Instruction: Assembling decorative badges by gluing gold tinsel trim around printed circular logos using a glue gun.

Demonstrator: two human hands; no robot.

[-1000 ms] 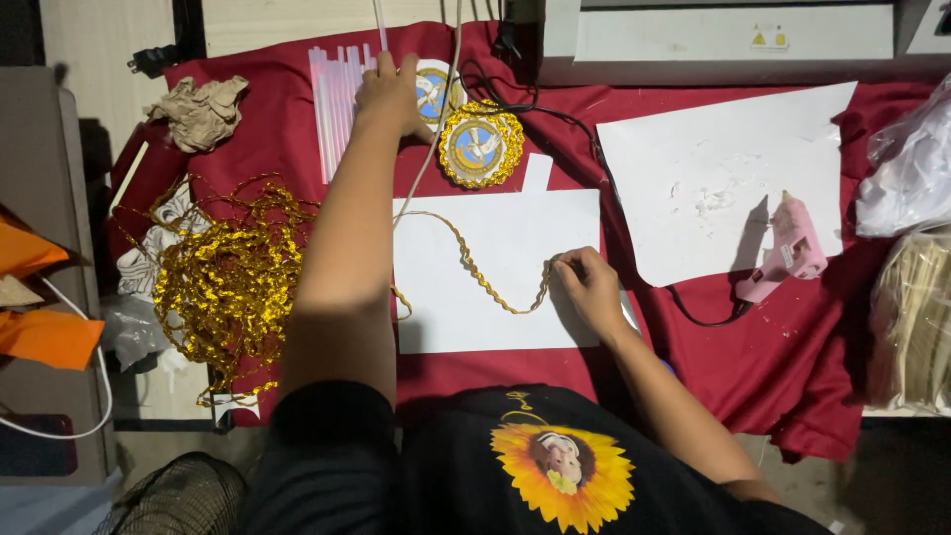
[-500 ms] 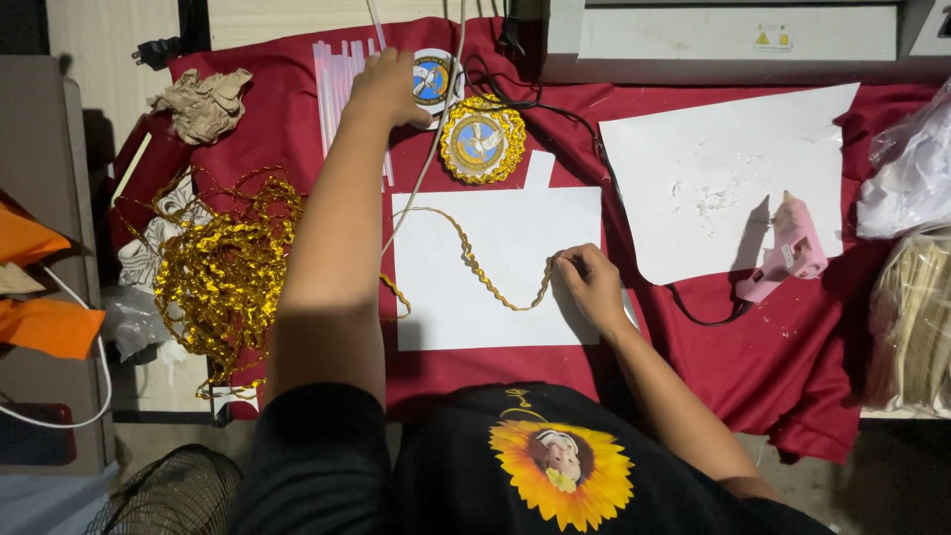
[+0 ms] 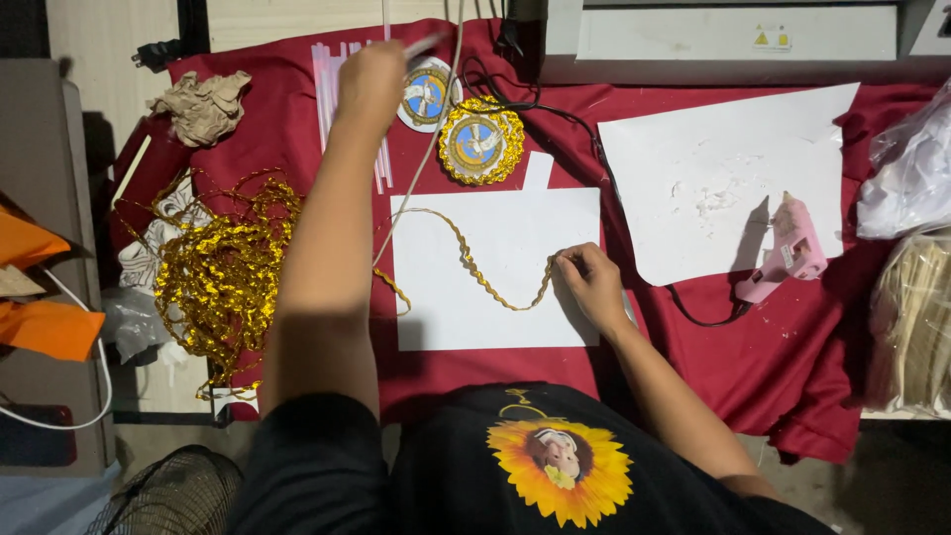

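My left hand (image 3: 371, 74) reaches to the far side of the red cloth (image 3: 753, 347), closed around a thin clear stick (image 3: 426, 43) above a row of pale glue sticks (image 3: 327, 69). Just right of it lie a round blue-and-white badge (image 3: 428, 94) and a second badge edged in gold trim (image 3: 480, 141). My right hand (image 3: 591, 282) pinches the end of a wavy gold trim strip (image 3: 475, 267) against a white paper sheet (image 3: 495, 317). The strip runs left off the sheet toward a tangled heap of gold trim (image 3: 223, 277).
A pink glue gun (image 3: 788, 253) stands at the edge of a larger white sheet (image 3: 723, 178), its black cord trailing over the cloth. Crumpled brown paper (image 3: 203, 104) lies far left. Plastic bags (image 3: 911, 178) are on the right, orange pieces (image 3: 45, 317) left, a grey machine (image 3: 733, 40) at the back.
My left hand has closed on a clear stick and raised it slightly by the badges. My right hand keeps the trim end pinned in the same spot.
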